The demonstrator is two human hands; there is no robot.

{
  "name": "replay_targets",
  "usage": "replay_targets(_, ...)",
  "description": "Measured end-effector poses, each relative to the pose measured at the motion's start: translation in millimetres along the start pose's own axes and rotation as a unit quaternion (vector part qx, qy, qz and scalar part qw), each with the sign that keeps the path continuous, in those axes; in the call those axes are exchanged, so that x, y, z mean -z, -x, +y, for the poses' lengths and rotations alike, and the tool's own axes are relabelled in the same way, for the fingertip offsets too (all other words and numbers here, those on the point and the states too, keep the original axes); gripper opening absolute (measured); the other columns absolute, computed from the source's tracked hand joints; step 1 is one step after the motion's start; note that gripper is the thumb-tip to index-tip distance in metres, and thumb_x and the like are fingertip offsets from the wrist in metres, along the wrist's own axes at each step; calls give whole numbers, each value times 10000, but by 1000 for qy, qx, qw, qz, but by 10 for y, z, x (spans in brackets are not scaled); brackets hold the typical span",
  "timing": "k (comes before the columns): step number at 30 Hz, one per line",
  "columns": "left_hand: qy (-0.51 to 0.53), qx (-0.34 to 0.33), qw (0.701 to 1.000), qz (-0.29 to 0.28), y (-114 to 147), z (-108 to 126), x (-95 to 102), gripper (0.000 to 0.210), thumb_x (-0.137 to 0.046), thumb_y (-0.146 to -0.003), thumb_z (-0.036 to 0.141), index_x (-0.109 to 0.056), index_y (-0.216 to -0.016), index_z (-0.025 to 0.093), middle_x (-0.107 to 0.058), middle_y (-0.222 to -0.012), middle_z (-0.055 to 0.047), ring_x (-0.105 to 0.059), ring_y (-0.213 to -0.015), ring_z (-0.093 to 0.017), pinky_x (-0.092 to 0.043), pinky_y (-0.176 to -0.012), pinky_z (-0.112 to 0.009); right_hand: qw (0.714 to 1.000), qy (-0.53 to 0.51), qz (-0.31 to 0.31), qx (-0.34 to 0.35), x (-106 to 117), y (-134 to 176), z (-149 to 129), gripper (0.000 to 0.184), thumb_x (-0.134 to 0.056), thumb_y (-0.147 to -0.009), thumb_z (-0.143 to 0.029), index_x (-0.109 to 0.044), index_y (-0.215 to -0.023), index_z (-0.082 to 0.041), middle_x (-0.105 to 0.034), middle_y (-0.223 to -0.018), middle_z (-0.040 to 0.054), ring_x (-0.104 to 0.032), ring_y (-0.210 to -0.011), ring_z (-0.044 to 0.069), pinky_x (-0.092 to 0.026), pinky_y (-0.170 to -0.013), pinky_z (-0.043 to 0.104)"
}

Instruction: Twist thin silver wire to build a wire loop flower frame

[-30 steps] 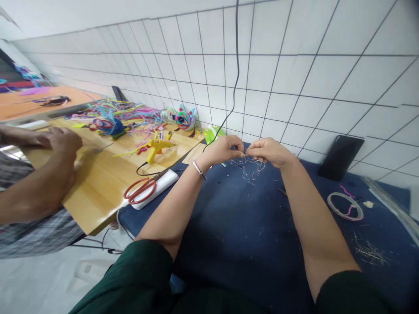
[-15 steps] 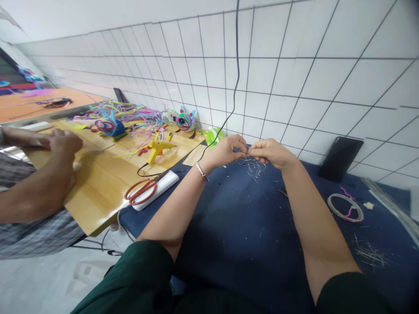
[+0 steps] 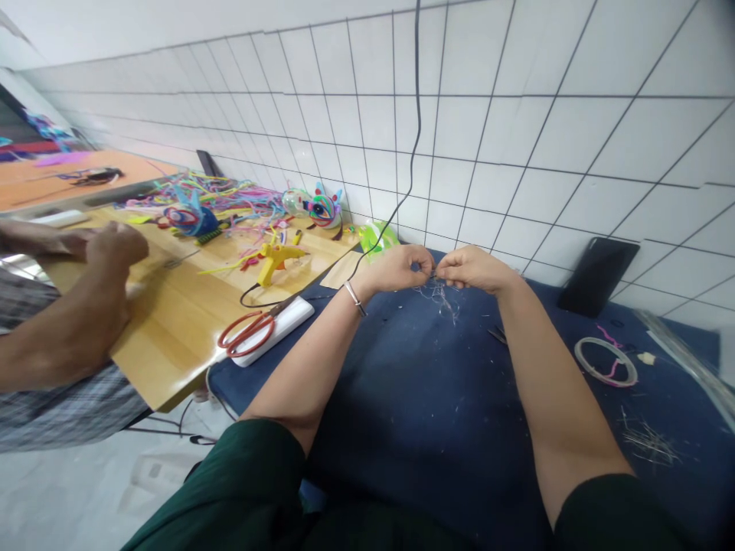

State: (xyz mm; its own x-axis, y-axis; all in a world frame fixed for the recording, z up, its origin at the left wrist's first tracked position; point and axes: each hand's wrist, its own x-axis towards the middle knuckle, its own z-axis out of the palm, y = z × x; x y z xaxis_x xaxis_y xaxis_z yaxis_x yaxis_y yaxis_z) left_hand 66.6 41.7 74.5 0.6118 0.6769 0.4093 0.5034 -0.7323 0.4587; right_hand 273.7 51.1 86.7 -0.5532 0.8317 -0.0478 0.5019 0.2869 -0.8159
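Observation:
My left hand (image 3: 402, 268) and my right hand (image 3: 472, 268) meet over the far part of the dark blue tabletop, their fingertips almost touching. Between them is a tangle of thin, shiny wire (image 3: 442, 297), which hangs down below the fingers. Thumb and forefinger of my left hand are pinched on the wire, forming a ring. The fingers of my right hand pinch it from the other side. Exactly where each strand runs between the fingertips is too small to make out. A dark tool (image 3: 498, 334) lies partly hidden beside my right forearm.
Orange-handled scissors (image 3: 248, 334) rest on a white power strip (image 3: 281, 329). A yellow glue gun (image 3: 276, 264) lies on the wooden table, near another person's hands (image 3: 112, 249). On the right are a phone (image 3: 598, 277), a wire coil (image 3: 606, 363) and loose wire pieces (image 3: 650, 444).
My hands have dropped slightly, and the left fingers now form a clearer ring. The hanging wire has shifted its shape. The other person's hands have moved a little.

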Motion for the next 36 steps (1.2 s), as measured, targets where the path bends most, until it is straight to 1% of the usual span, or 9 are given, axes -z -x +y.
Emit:
replay_targets(4, -16, 7, 1000, -15, -16, -64, -53, 159, -526, -699, 155, -667, -772, 164, -679, -858, -28, -600, -796, -133, -450, -750, -254, 1000, 23, -19, -6, -33, -46, 51, 198, -637, -728, -364, -678, -786, -179, -608, -648, 15, -488, -511, 88, -381, -499, 269)
replay_targets(10, -25, 18, 997, -70, -8, -241, -135, 169, -534, -687, 160, -693, -743, 162, -676, -804, -17, -584, -713, -111, -418, -667, -224, 997, 72, 11, -15, -23, -82, 148, 166, -616, -717, -313, -682, -760, -167, -621, -639, 27, -495, -504, 88, -399, -505, 266)
replay_targets(16, -32, 53, 992, -107, 15, -498, -258, 131, -573, -683, 175, -685, -749, 165, -651, -757, 1, -548, -645, -91, -389, -608, -205, 989, 131, 18, -58, -67, -97, 240, 168, -615, -711, -291, -697, -766, -155, -654, -646, 43, -542, -509, 104, -442, -538, 266)
replay_targets(23, -9, 56, 998, -37, 111, -730, -434, 246, -631, -680, 143, -644, -925, 163, -563, -966, -56, -537, -695, -105, -446, -658, -246, 983, 163, 29, -76, -285, 42, 521, 163, -595, -734, -295, -695, -754, -169, -665, -649, 24, -562, -513, 113, -425, -566, 262)
replay_targets(25, -23, 27, 999, -30, 182, -742, -453, 277, -631, -696, 134, -632, -970, 177, -534, -1039, -68, -549, -853, -151, -468, -777, -295, 980, 174, 70, -64, -411, 124, 612, 159, -574, -752, -285, -695, -746, -182, -665, -652, 10, -572, -547, 119, -416, -593, 259)
replay_targets(28, -66, -21, 998, -9, 342, -681, -420, 331, -637, -711, 125, -611, -1031, 204, -487, -1179, -80, -462, -1123, -225, -401, -973, -396, 971, 170, 161, -38, -650, 288, 707, 181, -534, -786, -279, -695, -768, -196, -674, -698, 3, -591, -638, 137, -404, -631, 258)
replay_targets(31, -80, -28, 996, -17, 553, -574, -379, 239, -623, -757, 149, -601, -991, 191, -518, -1130, -79, -476, -1090, -224, -404, -962, -398, 961, 126, 246, -17, -882, 466, 748, 224, -477, -838, -279, -686, -817, -199, -679, -750, 5, -601, -700, 146, -413, -677, 264)
replay_targets(33, -84, -21, 996, -26, 691, -522, -403, 200, -642, -770, 206, -597, -964, 182, -545, -1072, -78, -496, -1032, -222, -422, -917, -387, 960, 102, 259, -5, -990, 554, 755, 219, -469, -849, -264, -676, -816, -200, -680, -782, 9, -606, -737, 152, -425, -698, 266)
replay_targets(36, -73, -11, 997, -34, 832, -504, -543, 104, -640, -794, 274, -622, -851, 189, -572, -987, -57, -517, -969, -205, -423, -878, -364, 956, 99, 277, 12, -1062, 606, 757, 205, -475, -864, -265, -668, -830, -206, -675, -799, 14, -608, -754, 160, -446, -723, 283)
